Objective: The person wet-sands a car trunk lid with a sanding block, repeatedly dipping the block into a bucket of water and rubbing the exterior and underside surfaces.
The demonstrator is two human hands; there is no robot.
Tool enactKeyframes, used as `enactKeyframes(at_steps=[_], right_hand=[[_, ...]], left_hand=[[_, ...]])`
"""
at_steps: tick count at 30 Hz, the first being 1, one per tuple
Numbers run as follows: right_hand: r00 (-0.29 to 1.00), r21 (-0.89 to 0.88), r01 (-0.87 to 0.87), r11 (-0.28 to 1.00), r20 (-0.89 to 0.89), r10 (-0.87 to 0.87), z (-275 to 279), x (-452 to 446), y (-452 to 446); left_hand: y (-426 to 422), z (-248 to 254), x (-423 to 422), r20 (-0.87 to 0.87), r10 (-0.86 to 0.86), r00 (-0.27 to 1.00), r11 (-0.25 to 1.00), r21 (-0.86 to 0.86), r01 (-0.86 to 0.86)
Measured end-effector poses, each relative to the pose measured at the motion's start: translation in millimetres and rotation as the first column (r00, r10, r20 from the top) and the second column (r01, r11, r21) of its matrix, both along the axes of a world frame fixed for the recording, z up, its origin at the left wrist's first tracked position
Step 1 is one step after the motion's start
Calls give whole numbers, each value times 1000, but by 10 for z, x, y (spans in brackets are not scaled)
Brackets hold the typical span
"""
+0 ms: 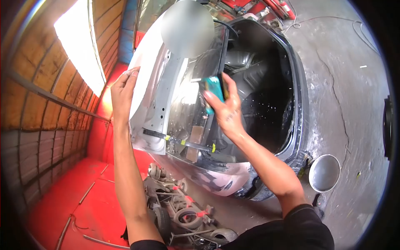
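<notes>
My left hand (pixel 126 85) is raised at the edge of a large white panel (pixel 146 62), with its thumb and fingers pressed together at that edge. A teal block-like object (pixel 213 89) sits in my right hand (pixel 229 110), above the rear glass of a car (pixel 302 96). Its far side looks dark with a bit of yellow, and its edges are blurred. Below my hands, a dark strip with yellow tape pieces (pixel 187 143) lies across the panel and glass. Beside it is a brown rectangular piece (pixel 195 139).
The open trunk (pixel 266 91) lies right of my right hand. A round bucket (pixel 324 173) stands on the concrete floor. Dusty metal parts and tyres (pixel 187 217) are below the car. A red fire extinguisher (pixel 286 8) and a hose are at the top right.
</notes>
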State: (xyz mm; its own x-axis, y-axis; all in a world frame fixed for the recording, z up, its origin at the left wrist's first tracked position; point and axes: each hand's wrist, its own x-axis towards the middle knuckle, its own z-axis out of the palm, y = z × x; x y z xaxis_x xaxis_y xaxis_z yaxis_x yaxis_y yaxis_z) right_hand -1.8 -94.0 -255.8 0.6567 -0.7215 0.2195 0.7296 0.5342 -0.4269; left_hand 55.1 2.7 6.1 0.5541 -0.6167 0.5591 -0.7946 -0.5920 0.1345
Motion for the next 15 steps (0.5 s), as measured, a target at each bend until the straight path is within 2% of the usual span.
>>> enactKeyframes(at_steps=[1, 2, 4, 6, 8, 10, 11, 14, 15], right_hand=[[991, 29, 93, 995, 91, -96, 173, 123, -6], [991, 33, 106, 994, 81, -108, 365, 98, -82], [970, 133, 143, 981, 180, -166, 643, 212, -172], [947, 156, 246, 957, 172, -271, 870, 475, -313], [951, 242, 84, 967, 270, -150, 1038, 468, -354], [945, 331, 39, 943, 293, -142, 1234, 463, -240], [963, 316, 89, 944, 216, -163, 1247, 603, -81], [939, 408, 92, 908, 268, -216, 1243, 356, 428], [956, 335, 132, 933, 204, -209, 1193, 341, 403]], left_hand=[[9, 17, 28, -13, 3, 1000, 1000, -2, -3], [14, 22, 38, -7, 14, 1000, 1000, -3, -14], [-3, 5, 53, 3, 31, 1000, 999, -8, -31], [-21, -3, 37, -6, 36, 999, 999, -11, -36], [-58, -17, 1, -1, 25, 1000, 1000, -4, -25], [-79, -36, -48, 21, -2, 1000, 1000, 8, 2], [-65, -25, -47, 1, 7, 1000, 1000, 6, -7], [-53, -11, -15, -57, 25, 998, 1000, -17, -26], [-40, -20, -13, -77, 38, 996, 999, -24, -40]])
